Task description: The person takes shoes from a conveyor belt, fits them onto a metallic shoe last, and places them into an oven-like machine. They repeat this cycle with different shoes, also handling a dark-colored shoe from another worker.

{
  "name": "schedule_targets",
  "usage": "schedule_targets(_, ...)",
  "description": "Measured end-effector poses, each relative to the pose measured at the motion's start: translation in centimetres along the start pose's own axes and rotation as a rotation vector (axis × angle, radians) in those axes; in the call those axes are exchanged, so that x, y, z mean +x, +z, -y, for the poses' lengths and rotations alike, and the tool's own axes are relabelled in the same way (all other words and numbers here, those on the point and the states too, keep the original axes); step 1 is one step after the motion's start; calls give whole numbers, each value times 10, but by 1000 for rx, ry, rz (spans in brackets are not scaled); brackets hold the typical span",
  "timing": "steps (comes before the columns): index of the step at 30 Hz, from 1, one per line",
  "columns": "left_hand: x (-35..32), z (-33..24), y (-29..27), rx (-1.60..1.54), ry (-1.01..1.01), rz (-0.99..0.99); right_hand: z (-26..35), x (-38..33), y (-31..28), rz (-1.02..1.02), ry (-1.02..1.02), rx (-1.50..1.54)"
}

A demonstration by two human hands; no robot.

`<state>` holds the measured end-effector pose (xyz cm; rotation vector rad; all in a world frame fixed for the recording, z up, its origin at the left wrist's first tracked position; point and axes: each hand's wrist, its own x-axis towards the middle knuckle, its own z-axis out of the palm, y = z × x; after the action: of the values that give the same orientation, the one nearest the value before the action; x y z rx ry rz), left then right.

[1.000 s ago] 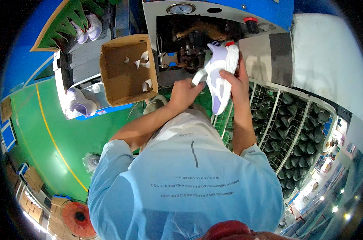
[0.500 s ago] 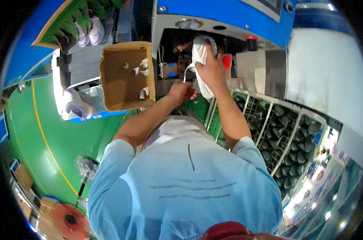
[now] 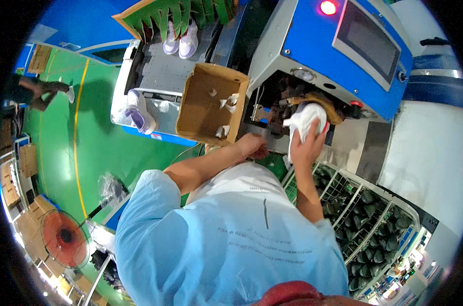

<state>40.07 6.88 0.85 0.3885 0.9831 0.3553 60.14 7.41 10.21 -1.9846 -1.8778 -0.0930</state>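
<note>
A white shoe (image 3: 307, 116) is gripped in my right hand (image 3: 308, 147), fingers spread over its side and the thumb out of sight. The shoe stands tilted at the front opening of a blue and grey machine (image 3: 313, 51), just below a curved tan part (image 3: 326, 104). A short white tab sticks out from the shoe's left side. Left of it and apart from it, my left hand (image 3: 253, 146) has its fingers curled in near the lower right corner of a cardboard box (image 3: 188, 109). Whatever those fingers may hold is hidden.
White scraps (image 3: 229, 103) lie in the box. Behind it, a white and lilac pair of shoes (image 3: 187, 41) stands on a grey rack; another shoe (image 3: 138, 115) sits left. A wire cart (image 3: 338, 204) of dark shoe-shaped pieces is at right. Far left, a person's arm (image 3: 37, 92) shows.
The view has turned, bringing the machine's screen and lit red lamp into sight. The white strip between my left hand and the shoe no longer shows. My right hand has turned the shoe.
</note>
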Motion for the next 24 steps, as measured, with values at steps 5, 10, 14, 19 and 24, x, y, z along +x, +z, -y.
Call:
schedule_targets(5,-39,-43,39,68,-56,144,1,-71,-34,-14,-55,73)
schedule_targets(10,-25,-9,36,-50,-470,643,13,-101,-105,297,-133,-25)
schedule_targets(14,-36,11,25,121,-296,537,15,-76,-104,394,908,1024)
schedule_targets(19,-53,27,1,246,-197,327,0,-47,2,390,1021,1567)
schedule_targets(24,-57,8,-53,719,-76,189,44,-96,-36,63,893,1538)
